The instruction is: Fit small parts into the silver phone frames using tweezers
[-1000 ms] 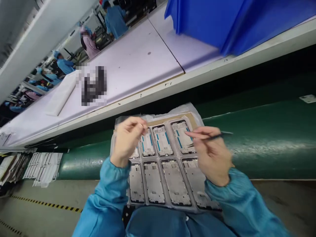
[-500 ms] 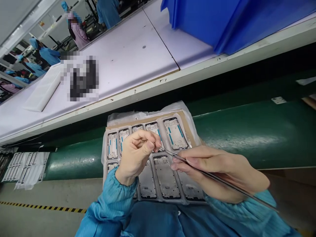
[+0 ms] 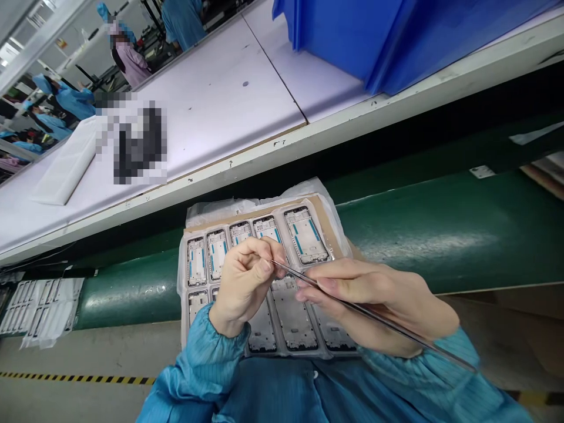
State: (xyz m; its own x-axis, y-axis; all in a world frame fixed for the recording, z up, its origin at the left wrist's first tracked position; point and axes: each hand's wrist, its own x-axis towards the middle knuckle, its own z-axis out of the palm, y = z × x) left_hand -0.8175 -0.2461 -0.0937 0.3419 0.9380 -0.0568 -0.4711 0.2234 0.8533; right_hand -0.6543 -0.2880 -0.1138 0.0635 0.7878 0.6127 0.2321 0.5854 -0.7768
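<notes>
Across the far side I am viewing a white bench [image 3: 211, 106], with a blue bin [image 3: 339, 44] standing at its right. Nearer, a tray [image 3: 286, 235] of phone frames [image 3: 308, 238] is lying below both hands. My right hand [image 3: 374, 294] is closely gripping metal tweezers [image 3: 396, 327]; my left hand [image 3: 247, 276] is bunching thumb against fingers at their tip, and I cannot tell whether it is pinching anything.

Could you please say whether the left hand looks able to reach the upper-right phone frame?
Likely yes: the left hand is near, and neither the thin tool nor the right hand covers that phone frame.
</notes>
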